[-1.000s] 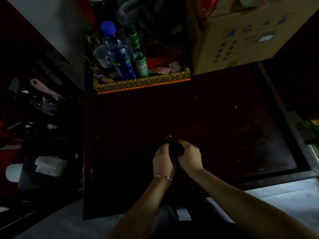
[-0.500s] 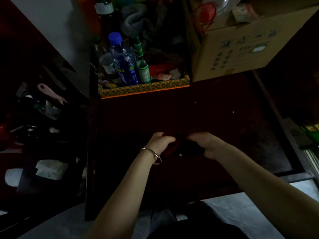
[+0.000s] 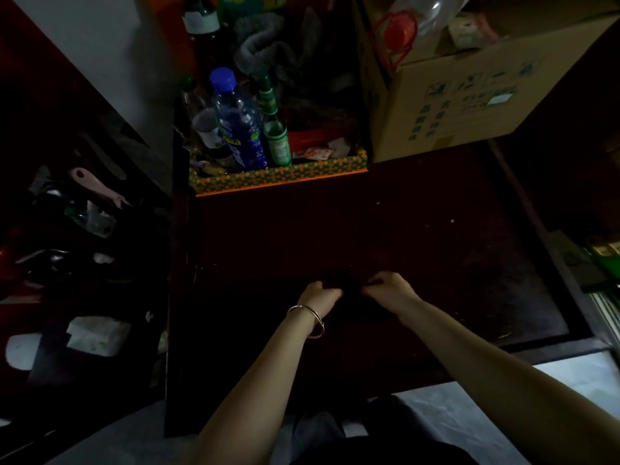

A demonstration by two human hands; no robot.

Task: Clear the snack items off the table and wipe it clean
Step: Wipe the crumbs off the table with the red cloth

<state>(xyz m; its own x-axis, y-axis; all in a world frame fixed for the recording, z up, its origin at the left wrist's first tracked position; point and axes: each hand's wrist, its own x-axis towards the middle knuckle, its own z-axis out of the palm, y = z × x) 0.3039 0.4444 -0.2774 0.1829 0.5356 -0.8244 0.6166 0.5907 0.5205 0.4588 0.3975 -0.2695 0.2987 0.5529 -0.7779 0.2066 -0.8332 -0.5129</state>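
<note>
A tray [image 3: 278, 177] holding bottles [image 3: 240, 125] is positioned at the worktop's [image 3: 436, 250] rear left; a carton [image 3: 469, 95] is located at its right.

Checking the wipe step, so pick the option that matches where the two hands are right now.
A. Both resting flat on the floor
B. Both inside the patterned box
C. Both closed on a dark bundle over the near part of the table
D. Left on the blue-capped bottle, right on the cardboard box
C: the left hand and right hand are curled side by side around a dark cloth-like bundle over the dark table, well short of the patterned box.
</note>
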